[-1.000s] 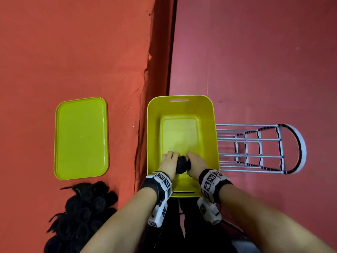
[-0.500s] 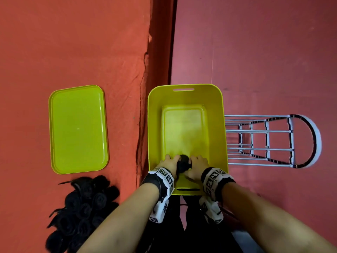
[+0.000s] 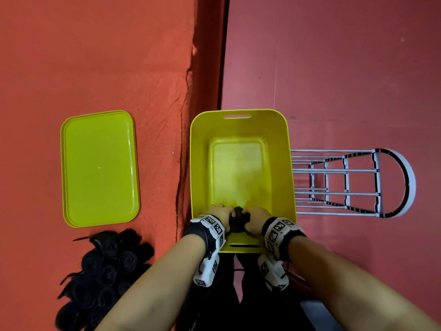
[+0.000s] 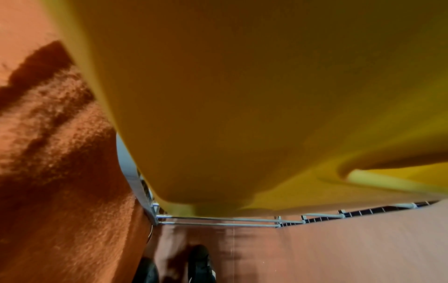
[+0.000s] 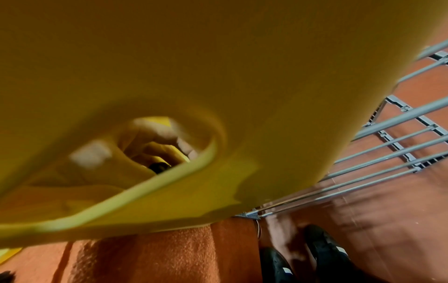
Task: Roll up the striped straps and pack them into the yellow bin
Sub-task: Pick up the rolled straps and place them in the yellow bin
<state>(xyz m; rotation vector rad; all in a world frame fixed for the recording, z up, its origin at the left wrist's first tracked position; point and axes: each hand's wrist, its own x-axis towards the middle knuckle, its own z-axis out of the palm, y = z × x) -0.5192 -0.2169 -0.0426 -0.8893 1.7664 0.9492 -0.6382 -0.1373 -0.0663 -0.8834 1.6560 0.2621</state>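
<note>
Yellow plastic fills most of both wrist views, since the left hand (image 3: 220, 215) and right hand (image 3: 256, 217) reach over the near wall of the yellow bin (image 3: 200, 163) and together grip one dark rolled strap (image 3: 237, 219) between them, low inside the bin's near end. Left of the bin a flat yellow lid (image 3: 100, 168) lies on the orange cloth (image 3: 95, 56), and nearer, at the lower left, sits a pile of dark rolled straps (image 3: 105, 271). A wire rack (image 3: 346, 182) lies on the floor just right of the bin.
</note>
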